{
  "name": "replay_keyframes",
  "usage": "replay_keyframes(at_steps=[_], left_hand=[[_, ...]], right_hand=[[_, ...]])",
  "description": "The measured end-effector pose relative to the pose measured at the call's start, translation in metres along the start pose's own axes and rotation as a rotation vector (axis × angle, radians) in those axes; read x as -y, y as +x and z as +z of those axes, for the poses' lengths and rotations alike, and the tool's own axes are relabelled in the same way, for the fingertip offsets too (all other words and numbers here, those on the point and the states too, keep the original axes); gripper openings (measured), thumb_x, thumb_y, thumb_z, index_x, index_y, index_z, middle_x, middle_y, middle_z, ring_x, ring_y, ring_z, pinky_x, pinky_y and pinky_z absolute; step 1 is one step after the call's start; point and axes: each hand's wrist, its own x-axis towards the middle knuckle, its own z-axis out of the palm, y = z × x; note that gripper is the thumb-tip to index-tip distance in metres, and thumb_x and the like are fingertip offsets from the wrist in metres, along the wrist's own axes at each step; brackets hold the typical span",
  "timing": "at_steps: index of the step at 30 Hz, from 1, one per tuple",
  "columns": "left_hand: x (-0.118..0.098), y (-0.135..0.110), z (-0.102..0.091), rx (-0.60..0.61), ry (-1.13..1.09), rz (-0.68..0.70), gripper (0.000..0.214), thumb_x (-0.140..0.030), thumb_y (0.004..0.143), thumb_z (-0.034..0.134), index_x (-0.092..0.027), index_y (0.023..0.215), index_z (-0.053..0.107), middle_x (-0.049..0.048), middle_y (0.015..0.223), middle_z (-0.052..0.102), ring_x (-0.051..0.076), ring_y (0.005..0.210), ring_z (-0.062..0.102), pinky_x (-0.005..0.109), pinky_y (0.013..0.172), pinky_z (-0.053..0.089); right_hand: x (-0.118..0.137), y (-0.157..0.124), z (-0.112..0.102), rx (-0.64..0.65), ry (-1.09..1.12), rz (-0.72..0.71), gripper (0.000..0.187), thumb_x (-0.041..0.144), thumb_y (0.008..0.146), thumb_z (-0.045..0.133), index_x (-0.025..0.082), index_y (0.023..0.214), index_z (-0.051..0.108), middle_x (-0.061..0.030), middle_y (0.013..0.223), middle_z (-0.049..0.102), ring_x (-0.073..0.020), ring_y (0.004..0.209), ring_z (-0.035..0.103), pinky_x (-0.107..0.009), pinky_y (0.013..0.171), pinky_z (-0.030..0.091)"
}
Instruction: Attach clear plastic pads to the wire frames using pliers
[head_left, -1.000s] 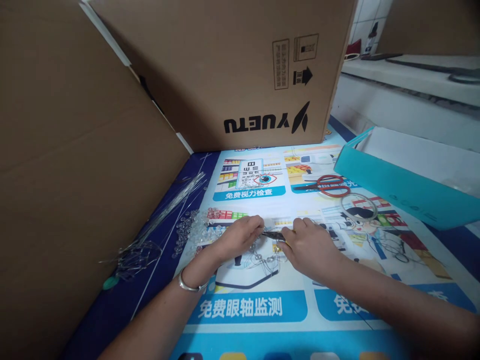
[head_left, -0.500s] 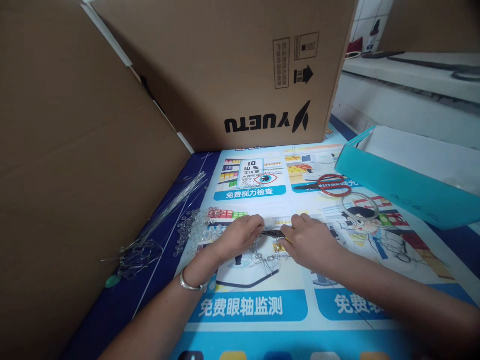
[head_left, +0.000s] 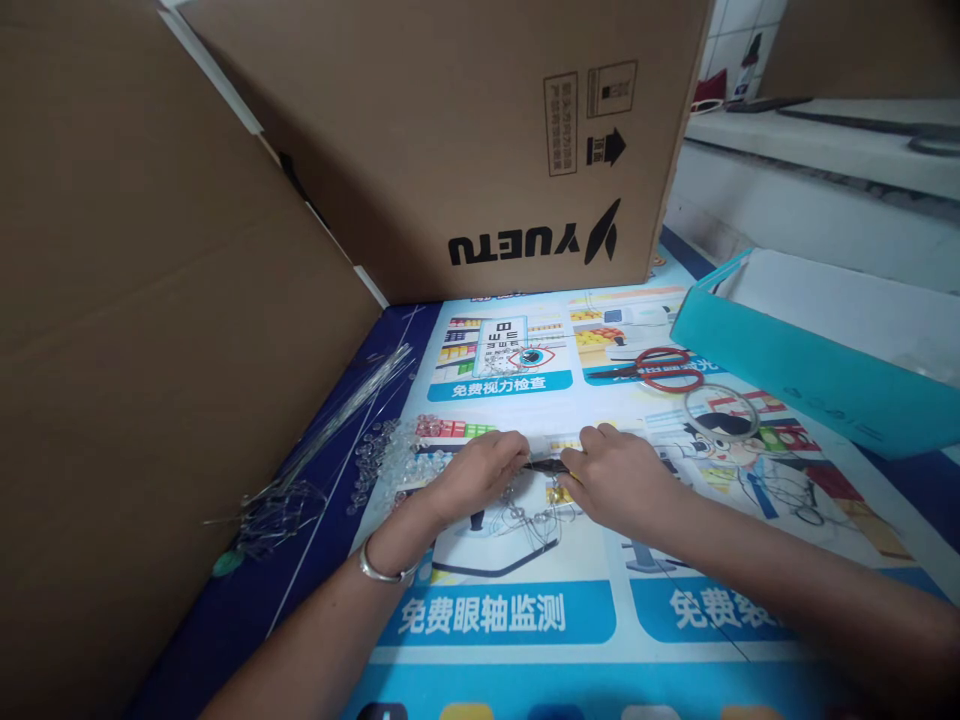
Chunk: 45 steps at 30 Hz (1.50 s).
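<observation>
My right hand (head_left: 622,478) is closed around a pair of pliers, whose handles it mostly hides. The dark plier jaws (head_left: 548,466) point left and reach the fingertips of my left hand (head_left: 487,465). That left hand is pinched on the end of a beaded wire piece. From between my hands the string of clear beads (head_left: 531,516) hangs in a loop, with thin loose wires and a gold-coloured bit near the right thumb. What exactly the jaws grip is too small to tell. Just left of my left hand lies a spread of loose clear beads (head_left: 401,462).
Red-handled scissors (head_left: 670,370) and a wire coil (head_left: 721,413) lie beyond my right hand. A teal box (head_left: 810,375) stands at right. Long thin wires (head_left: 352,410) lie at left beside tall cardboard walls (head_left: 450,130). Tangled wire (head_left: 806,505) rests right of my right hand.
</observation>
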Motion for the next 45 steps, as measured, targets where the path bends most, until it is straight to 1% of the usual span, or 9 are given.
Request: replay_keyframes(at_steps=[7,10,15,23,28,33,38,45], left_hand=[[0.001,-0.001,0.002,-0.005,0.017,0.023,0.015,-0.025,0.09,0.033,-0.018,0.087,0.046,0.002,0.074,0.053,0.015,0.071,0.048,0.025,0.064,0.036],[0.002,-0.001,0.003,-0.003,0.024,0.012,0.013,-0.024,0.089,0.035,-0.018,0.087,0.046,0.0019,0.074,0.053,0.015,0.072,0.049,0.025,0.064,0.037],[0.0,0.0,0.001,-0.001,0.023,0.003,0.015,-0.025,0.09,0.033,-0.018,0.086,0.045,0.0022,0.075,0.053,0.015,0.071,0.049,0.025,0.064,0.037],[-0.002,0.0,-0.001,0.001,0.04,0.005,0.017,-0.026,0.09,0.032,-0.017,0.087,0.046,0.0027,0.075,0.053,0.015,0.071,0.049,0.025,0.064,0.037],[-0.003,0.0,0.0,-0.005,0.048,0.013,0.017,-0.026,0.09,0.032,-0.017,0.087,0.046,0.0031,0.076,0.054,0.015,0.072,0.049,0.026,0.065,0.037],[-0.002,0.002,0.002,-0.024,0.032,-0.011,0.017,-0.026,0.091,0.032,-0.018,0.087,0.046,0.0024,0.076,0.054,0.015,0.072,0.049,0.025,0.064,0.037],[0.001,0.001,0.003,-0.04,-0.023,0.007,0.017,-0.027,0.091,0.032,-0.018,0.089,0.046,0.0014,0.076,0.054,0.013,0.071,0.049,0.024,0.063,0.037],[0.004,0.001,0.003,-0.056,-0.078,0.031,0.017,-0.027,0.091,0.032,-0.018,0.089,0.046,0.0013,0.078,0.054,0.013,0.073,0.05,0.024,0.066,0.038]], right_hand=[[0.0,0.001,0.002,-0.023,-0.007,-0.014,0.035,0.037,0.09,0.032,0.019,0.093,0.062,-0.0108,0.087,0.056,-0.0235,0.086,0.047,-0.031,0.066,0.033],[0.0,0.001,0.003,-0.036,-0.022,-0.016,0.035,0.036,0.09,0.031,0.019,0.091,0.062,-0.0108,0.086,0.056,-0.0232,0.085,0.047,-0.031,0.065,0.032],[0.0,0.0,0.007,-0.06,-0.041,-0.032,0.031,0.032,0.089,0.033,0.018,0.087,0.061,-0.0108,0.084,0.055,-0.0232,0.082,0.047,-0.031,0.062,0.031],[0.002,0.001,0.006,-0.061,-0.04,-0.046,0.029,0.028,0.089,0.035,0.015,0.084,0.06,-0.0116,0.082,0.054,-0.0222,0.08,0.046,-0.03,0.059,0.029],[0.002,0.001,0.006,-0.058,-0.035,-0.034,0.029,0.028,0.089,0.034,0.016,0.085,0.06,-0.0106,0.083,0.055,-0.0224,0.079,0.047,-0.03,0.058,0.029],[-0.001,0.001,0.0,-0.059,-0.036,-0.03,0.03,0.032,0.089,0.034,0.018,0.086,0.06,-0.0101,0.084,0.056,-0.023,0.082,0.048,-0.031,0.062,0.031],[-0.008,-0.002,-0.01,-0.027,-0.042,-0.048,0.028,0.037,0.087,0.039,0.019,0.088,0.061,-0.0093,0.087,0.055,-0.0228,0.085,0.047,-0.032,0.069,0.033],[-0.017,-0.008,-0.011,-0.013,-0.021,-0.06,0.031,0.037,0.088,0.037,0.018,0.088,0.061,-0.0091,0.086,0.054,-0.0223,0.086,0.047,-0.033,0.072,0.033]])
